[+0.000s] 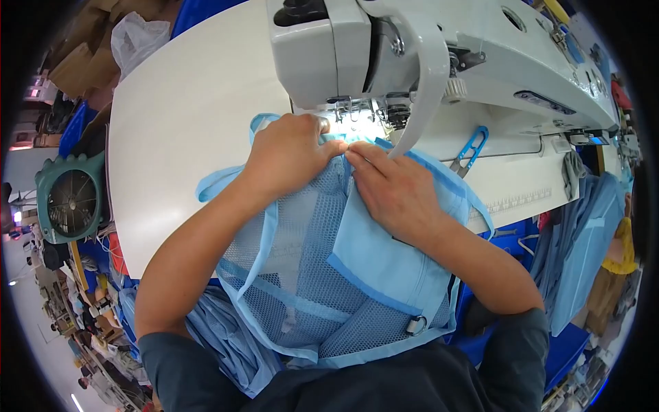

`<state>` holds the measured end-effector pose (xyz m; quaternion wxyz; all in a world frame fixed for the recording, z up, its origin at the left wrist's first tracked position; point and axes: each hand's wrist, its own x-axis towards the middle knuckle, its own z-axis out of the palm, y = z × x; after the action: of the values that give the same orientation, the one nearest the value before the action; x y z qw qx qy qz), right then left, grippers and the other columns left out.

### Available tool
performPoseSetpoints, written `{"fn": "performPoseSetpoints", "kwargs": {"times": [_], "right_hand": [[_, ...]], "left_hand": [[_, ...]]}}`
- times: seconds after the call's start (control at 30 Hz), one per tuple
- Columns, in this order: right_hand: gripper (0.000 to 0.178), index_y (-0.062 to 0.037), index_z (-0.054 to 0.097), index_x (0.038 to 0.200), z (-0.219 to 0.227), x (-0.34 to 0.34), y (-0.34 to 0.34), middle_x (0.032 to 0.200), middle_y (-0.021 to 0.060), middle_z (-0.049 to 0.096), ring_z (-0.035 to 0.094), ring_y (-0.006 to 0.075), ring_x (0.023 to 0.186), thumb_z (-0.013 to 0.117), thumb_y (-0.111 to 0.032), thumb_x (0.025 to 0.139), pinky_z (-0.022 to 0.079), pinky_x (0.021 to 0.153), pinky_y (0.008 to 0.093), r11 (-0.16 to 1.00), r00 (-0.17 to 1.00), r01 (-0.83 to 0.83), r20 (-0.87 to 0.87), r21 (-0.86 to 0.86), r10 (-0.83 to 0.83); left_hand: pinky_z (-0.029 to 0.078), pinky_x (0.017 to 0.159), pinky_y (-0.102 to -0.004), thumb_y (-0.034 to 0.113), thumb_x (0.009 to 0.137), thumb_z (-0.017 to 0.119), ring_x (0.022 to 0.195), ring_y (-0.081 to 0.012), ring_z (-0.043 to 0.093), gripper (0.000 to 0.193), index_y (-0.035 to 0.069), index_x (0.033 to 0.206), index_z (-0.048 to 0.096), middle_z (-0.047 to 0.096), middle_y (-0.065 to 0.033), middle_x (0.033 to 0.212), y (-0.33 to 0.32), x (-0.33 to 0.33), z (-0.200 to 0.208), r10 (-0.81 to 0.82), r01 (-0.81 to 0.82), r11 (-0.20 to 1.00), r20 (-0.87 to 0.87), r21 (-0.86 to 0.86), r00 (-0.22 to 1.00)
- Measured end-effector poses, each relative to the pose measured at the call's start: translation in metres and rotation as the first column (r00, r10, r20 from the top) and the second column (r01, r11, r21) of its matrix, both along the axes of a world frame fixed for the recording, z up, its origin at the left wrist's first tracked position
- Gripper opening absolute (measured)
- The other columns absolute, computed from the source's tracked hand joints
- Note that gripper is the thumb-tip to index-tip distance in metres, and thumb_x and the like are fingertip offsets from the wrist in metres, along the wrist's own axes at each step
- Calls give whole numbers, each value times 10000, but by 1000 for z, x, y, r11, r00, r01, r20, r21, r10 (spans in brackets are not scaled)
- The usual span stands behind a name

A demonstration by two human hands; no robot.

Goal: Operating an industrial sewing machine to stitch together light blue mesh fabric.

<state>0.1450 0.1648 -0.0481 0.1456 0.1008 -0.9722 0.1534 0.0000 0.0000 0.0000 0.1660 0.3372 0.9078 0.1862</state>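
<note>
A light blue mesh bag (pixel 302 233) with fabric panels and binding strips spreads from the sewing machine (pixel 309 62) down toward my lap. Its top edge lies under the lit needle area. My left hand (pixel 288 151) pinches the edge just left of the needle, thumb pointing right. Close beside it, my right hand (pixel 395 189) presses its fingertips together on the same edge, its palm over the solid blue panel. The two hands almost touch. A small metal ring hangs on a tab near the bag's lower right. The fabric directly under the machine foot is washed out by the lamp.
Blue-handled thread snips (pixel 472 150) lie right of the bag on the white table (pixel 178 165), near a printed ruler scale. A green fan (pixel 72 198) stands left of the table. Folded blue fabric (pixel 583 240) hangs at the right; more blue cloth (pixel 230 329) bunches by my lap.
</note>
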Motion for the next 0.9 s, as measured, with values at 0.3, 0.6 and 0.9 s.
{"fn": "performPoseSetpoints", "kwargs": {"times": [0.3, 0.6, 0.9], "right_hand": [[338, -63, 717, 1296, 10, -13, -6, 1030, 127, 717, 720, 286, 840, 692, -167, 976, 591, 623, 420, 971, 991, 112, 94, -212, -94], [433, -66, 668, 1329, 12, -16, 0, 903, 114, 681, 710, 277, 816, 718, -134, 904, 569, 577, 410, 994, 998, 54, 46, -95, -50], [341, -117, 719, 1285, 9, -17, 3, 1203, 76, 642, 721, 272, 688, 745, -112, 945, 552, 576, 406, 992, 998, 51, 40, -115, -46]], "left_hand": [[594, 700, -475, 475, 914, 760, 783, -350, 765, 478, 5, 991, 790, 764, -191, 830, -3, 3, 4, -5, 5, 1000, -53, -8, 999], [526, 1012, -438, 116, 937, 740, 1157, -364, 634, 271, 18, 1189, 723, 674, -153, 1233, -16, 41, 41, -359, 391, 917, -271, 73, 893], [505, 1078, -441, 104, 957, 715, 1237, -336, 621, 367, -24, 1299, 671, 627, -168, 1377, -46, 54, -31, -228, 307, 922, -310, 235, 923]]}}
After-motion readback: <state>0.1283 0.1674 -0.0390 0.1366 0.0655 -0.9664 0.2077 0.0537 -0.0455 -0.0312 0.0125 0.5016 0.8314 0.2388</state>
